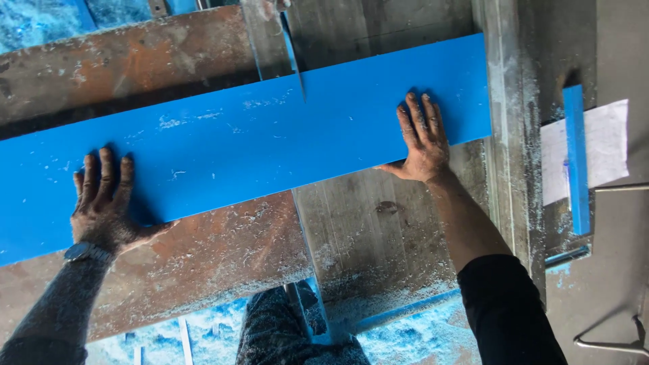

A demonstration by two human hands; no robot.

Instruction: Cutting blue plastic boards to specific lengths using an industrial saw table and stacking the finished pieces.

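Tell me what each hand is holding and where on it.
Nothing is gripped. Both hands press flat on the blue board: left hand near its left end, right hand near its right end.

This was a workshop, a cutting station for sheet plastic by the look of it. A rusty brown steel worktop (223, 250) carried a long flat blue plastic board (236, 149), and a thin upright saw blade (295, 64) met the board's far edge. Pale shavings and blue dust (405, 331) lay thick over the grey metal saw table (372, 230) and the floor below. A narrow blue offcut strip (577, 159) rested on a white paper sheet (608, 145) to the side.
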